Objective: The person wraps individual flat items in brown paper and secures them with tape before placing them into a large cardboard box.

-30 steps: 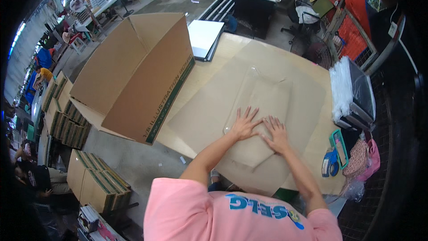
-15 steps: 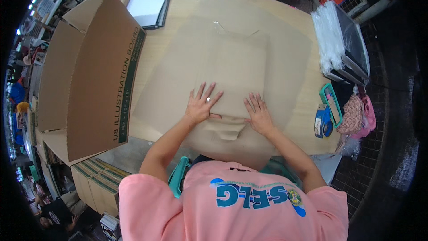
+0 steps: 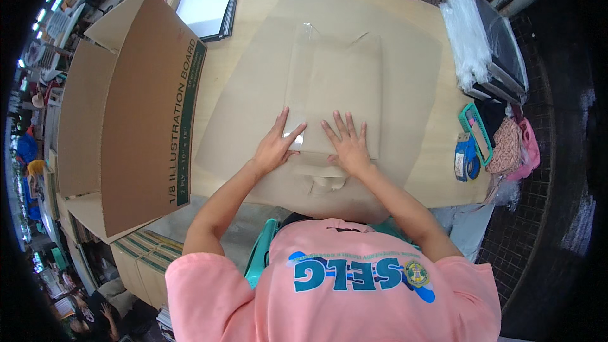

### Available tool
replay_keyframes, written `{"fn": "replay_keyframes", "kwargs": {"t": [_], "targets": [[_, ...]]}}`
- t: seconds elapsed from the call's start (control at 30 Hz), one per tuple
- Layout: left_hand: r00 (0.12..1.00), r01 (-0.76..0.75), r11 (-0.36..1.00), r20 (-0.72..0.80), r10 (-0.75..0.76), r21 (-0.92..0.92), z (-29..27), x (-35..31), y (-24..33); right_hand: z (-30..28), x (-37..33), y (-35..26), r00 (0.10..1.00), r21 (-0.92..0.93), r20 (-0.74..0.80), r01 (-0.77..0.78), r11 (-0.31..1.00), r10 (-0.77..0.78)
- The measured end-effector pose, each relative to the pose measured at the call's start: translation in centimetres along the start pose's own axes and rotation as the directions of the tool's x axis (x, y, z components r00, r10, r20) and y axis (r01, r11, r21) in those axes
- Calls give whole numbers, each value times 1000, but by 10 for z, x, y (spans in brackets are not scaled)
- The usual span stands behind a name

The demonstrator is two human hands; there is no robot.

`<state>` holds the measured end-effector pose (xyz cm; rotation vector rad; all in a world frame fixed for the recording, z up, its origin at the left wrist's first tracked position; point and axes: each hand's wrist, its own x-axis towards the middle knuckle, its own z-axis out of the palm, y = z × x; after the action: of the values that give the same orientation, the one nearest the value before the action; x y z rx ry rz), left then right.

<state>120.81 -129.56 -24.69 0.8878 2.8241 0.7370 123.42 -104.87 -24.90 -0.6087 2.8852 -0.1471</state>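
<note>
A flat parcel wrapped in brown paper (image 3: 339, 88) lies in front of me on a larger brown paper sheet (image 3: 247, 107). Clear tape (image 3: 307, 44) runs along its left part. My left hand (image 3: 276, 144) rests open on the parcel's lower left, fingers spread beside the tape. On the lower right of the parcel my right hand (image 3: 349, 147) lies open, palm down, its thumb pointing inward. Between and below the hands, a loose paper flap (image 3: 326, 183) at the near end of the parcel is bent and creased. Neither hand holds anything.
A large open cardboard box (image 3: 142, 126) stands at the left. White boards (image 3: 209, 3) are stacked at the far left, plastic-wrapped stacks (image 3: 481, 44) at the far right. A blue tape dispenser (image 3: 466, 157), a green tray (image 3: 476, 132) and a knitted pouch (image 3: 505, 145) lie near the right edge.
My right hand has moved left across the parcel, closer to my left hand. My left hand has shifted slightly left. The near flap has become more crumpled.
</note>
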Motion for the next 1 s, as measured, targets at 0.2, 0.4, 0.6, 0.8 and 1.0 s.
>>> {"fn": "replay_keyframes", "kwargs": {"t": [0.2,0.4,0.6,0.8,1.0], "targets": [[996,-18,1000,87,18,1,-8,-8,-6,-4,-1,-3,1000,11,20,-9,1000,9],[875,-417,900,209,436,-129,8,-48,13,-1,-2,2,1000,42,-11,0,999,0],[901,-336,939,267,342,-70,19,-39,5,13,-26,3,979,145,-192,101,984,-72],[954,-222,974,197,226,-40,23,-43,18,38,-93,-2,990,346,-144,45,937,5],[988,-58,997,-142,65,57,56,-37,36,36,-91,2,975,390,-216,35,920,54]]}}
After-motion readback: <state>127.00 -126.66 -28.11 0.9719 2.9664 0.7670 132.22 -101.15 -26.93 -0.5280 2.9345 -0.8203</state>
